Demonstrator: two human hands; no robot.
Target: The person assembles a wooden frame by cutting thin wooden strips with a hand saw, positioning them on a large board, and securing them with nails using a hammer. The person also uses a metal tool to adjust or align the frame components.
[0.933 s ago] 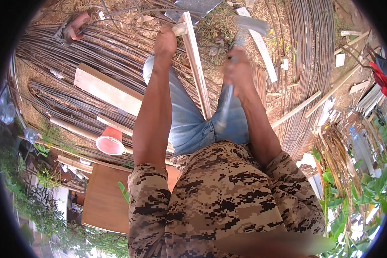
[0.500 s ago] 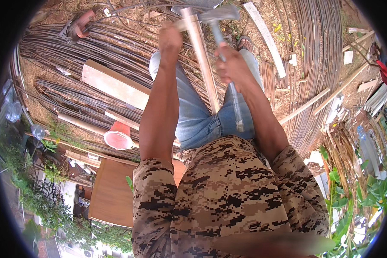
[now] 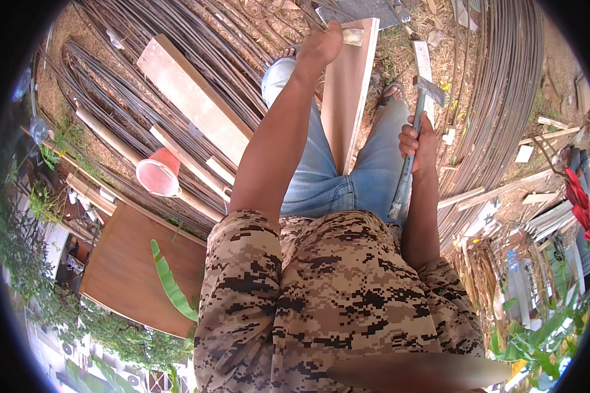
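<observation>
While gripped mid-handle in right hand [image 3: 418, 141], hammer [image 3: 414, 134] likely head-heavy, rigid; left hand [image 3: 321, 46] clamped on stiff board [image 3: 347, 98] top end.

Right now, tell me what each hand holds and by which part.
Right hand grips a hammer mid-handle, head up. Left hand holds the wooden board at its far end.
</observation>
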